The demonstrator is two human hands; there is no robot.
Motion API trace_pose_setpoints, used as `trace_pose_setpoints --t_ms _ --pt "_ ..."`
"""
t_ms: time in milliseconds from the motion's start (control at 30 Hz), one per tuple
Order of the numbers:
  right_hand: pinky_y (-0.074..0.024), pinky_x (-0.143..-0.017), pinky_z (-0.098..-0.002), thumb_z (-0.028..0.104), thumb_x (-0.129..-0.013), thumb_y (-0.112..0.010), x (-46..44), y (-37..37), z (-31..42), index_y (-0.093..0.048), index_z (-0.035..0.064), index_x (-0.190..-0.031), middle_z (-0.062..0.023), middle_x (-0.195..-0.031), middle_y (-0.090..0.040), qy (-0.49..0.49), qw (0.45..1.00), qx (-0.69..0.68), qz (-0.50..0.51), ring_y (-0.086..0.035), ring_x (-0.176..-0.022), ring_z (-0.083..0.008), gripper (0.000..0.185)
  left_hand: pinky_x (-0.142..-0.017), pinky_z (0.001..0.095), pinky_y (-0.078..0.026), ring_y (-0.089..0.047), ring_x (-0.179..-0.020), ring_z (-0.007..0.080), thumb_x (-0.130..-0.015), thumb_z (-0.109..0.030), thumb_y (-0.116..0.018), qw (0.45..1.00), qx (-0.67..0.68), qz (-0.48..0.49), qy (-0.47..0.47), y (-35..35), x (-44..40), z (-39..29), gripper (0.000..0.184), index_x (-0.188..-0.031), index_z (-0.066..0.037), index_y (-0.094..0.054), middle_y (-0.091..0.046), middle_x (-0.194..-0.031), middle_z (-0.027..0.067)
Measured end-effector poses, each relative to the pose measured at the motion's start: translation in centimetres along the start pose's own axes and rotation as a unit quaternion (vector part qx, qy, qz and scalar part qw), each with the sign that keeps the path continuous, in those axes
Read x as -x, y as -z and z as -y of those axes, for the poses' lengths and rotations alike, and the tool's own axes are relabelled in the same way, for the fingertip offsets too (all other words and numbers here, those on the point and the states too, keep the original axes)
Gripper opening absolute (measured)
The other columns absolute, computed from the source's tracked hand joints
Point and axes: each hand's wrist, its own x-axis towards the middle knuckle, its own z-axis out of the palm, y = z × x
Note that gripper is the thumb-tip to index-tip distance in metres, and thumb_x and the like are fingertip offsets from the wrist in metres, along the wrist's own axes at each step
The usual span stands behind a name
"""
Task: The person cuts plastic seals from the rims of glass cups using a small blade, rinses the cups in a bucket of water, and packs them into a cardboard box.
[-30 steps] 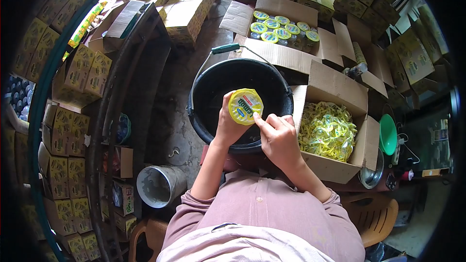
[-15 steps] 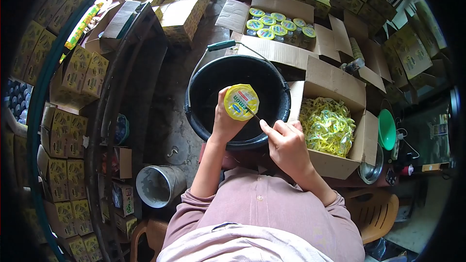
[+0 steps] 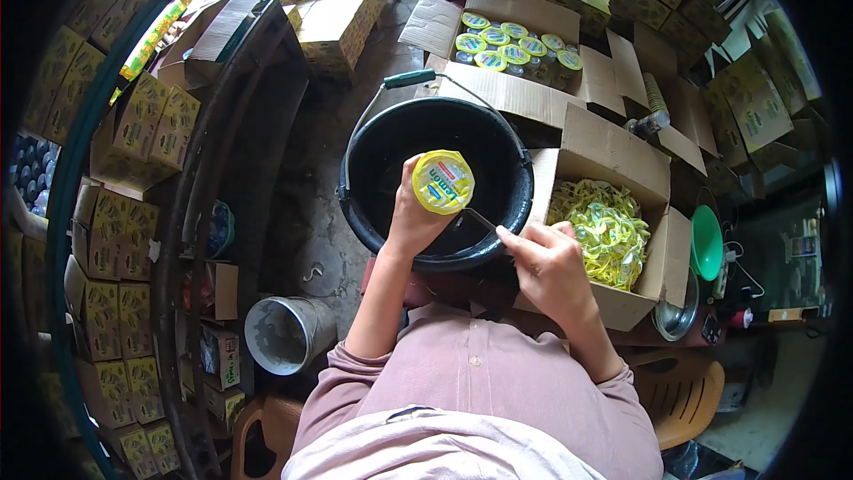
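Note:
My left hand (image 3: 412,213) is closed round a cup with a yellow, lemon-printed lid (image 3: 442,182), its top tilted toward me over the black bucket (image 3: 360,213). Between the thumb and fingers of my right hand (image 3: 553,262) is a thin metal tool (image 3: 482,219), whose exact kind I cannot make out. It points up and left, with its tip close to the lid's lower right edge. Whether the tip touches the lid is unclear. The bucket's inside is dark, and its wire handle with a green grip (image 3: 410,79) leans to the far side.
Right of the bucket, a carton (image 3: 613,307) holds a heap of yellow-green strips (image 3: 609,231). Behind it, an open carton (image 3: 511,84) contains several yellow-lidded cups (image 3: 514,53). A grey pail (image 3: 289,336) stands at left, a green bowl (image 3: 706,243) at right. Printed boxes (image 3: 107,231) fill the left shelves.
My right hand has moved slightly right and down, drawing the metal tool from over the lid to its lower edge. The cup stays in my left hand, turned a little.

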Motion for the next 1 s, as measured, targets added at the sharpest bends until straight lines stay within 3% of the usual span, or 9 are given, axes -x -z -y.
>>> trace_pose_setpoints --t_ms 100,267,333,867,1000 --pt "-0.0344 -0.066 -0.0296 0.001 -0.067 -0.060 -0.8 1.5 -1.1 -0.065 0.0097 -0.096 -0.0040 -0.063 -0.049 0.015 1.000 -0.005 -0.009 -0.051 -0.061 -0.0174 0.031 -0.086 0.0279 -0.043 -0.053 -0.096 0.0168 -0.056 -0.006 -0.078 0.998 0.053 0.033 -0.002 0.4 0.0 0.1 0.066 -0.111 -0.004 -0.042 -0.053 -0.103 0.0077" --pt "-0.0352 -0.064 -0.0296 0.000 -0.067 -0.058 -3.2 1.0 -4.9 -0.066 0.0213 -0.098 -0.0009 -0.063 -0.048 0.125 0.990 -0.064 -0.010 -0.050 -0.059 -0.0155 0.039 -0.086 0.0275 -0.043 -0.054 -0.097 0.0170 -0.057 -0.007 -0.075 0.976 0.141 0.168 -0.005 0.5 0.0 -0.8 0.059 -0.109 -0.001 -0.048 -0.053 -0.104 0.0088" --pt "-0.0353 -0.065 -0.0293 -0.001 -0.066 -0.058 -3.7 0.9 -4.9 -0.066 0.0208 -0.098 -0.0009 -0.063 -0.048 0.145 0.987 -0.066 -0.001 -0.050 -0.059 -0.0156 0.039 -0.087 0.0273 -0.042 -0.054 -0.097 0.0166 -0.057 -0.010 -0.075 0.964 0.162 0.212 -0.007 0.5 0.1 -0.6 0.059 -0.109 0.000 -0.049 -0.053 -0.104 0.0089" --pt "-0.0367 -0.068 -0.0297 -0.002 -0.065 -0.061 -4.5 0.0 -4.6 -0.064 0.0185 -0.101 -0.0025 -0.067 -0.048 0.188 0.980 -0.050 0.042 -0.050 -0.063 -0.0165 0.041 -0.086 0.0270 -0.042 -0.054 -0.095 0.0146 -0.057 -0.010 -0.074 0.958 0.184 0.222 0.013 0.7 0.2 -1.3 0.062 -0.112 -0.002 -0.045 -0.056 -0.101 0.0076" --pt "-0.0371 -0.069 -0.0304 -0.002 -0.065 -0.061 -4.5 -0.2 -4.6 -0.064 0.0185 -0.101 -0.0026 -0.068 -0.048 0.189 0.979 -0.052 0.055 -0.051 -0.065 -0.0167 0.042 -0.091 0.0300 -0.041 -0.052 -0.100 0.0171 -0.054 -0.010 -0.078 0.950 0.185 0.250 0.040 0.8 0.3 -0.6 0.071 -0.116 -0.004 -0.044 -0.052 -0.107 0.0082"
